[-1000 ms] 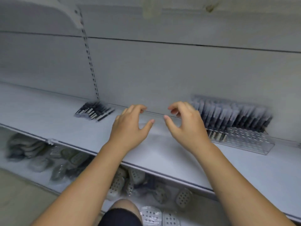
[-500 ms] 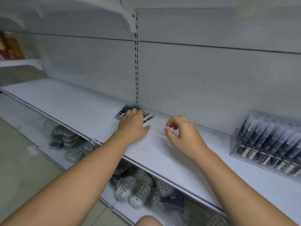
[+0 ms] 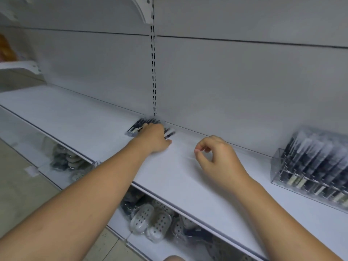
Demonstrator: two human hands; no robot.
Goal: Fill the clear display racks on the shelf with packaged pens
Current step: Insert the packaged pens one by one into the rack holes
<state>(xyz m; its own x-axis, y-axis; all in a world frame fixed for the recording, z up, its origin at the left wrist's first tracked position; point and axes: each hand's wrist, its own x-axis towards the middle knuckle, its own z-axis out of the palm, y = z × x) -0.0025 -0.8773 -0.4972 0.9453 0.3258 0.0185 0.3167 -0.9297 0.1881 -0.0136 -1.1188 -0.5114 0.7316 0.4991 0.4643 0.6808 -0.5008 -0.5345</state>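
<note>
Shelf (image 3: 180, 178) back edge: left hand (image 3: 154, 137) covers pens (image 3: 136, 127), grip unclear; right hand (image 3: 219, 159) loose, empty

The packaged pens (image 3: 134, 128) under the fingers (image 3: 150, 127) of the left hand (image 3: 153, 137) are black with small white marks. The shelf (image 3: 188, 178) beneath both hands is plain white with a bluish-grey cast. Beyond the fingers, the back panel (image 3: 235, 81) is flat pale grey, crossed by a thin dark seam line. Straight above the left fingers, the slotted upright (image 3: 153, 72) shows a twin column of short black slots on white. Well to the right of the fingers (image 3: 209, 143) of the right hand (image 3: 220, 159), the clear rack (image 3: 308, 166) is see-through, its contents black with cream and white bands. Below the fingers, the perforated items (image 3: 141, 220) are white, dotted with dark holes. The floor (image 3: 18, 194) is beige.
</note>
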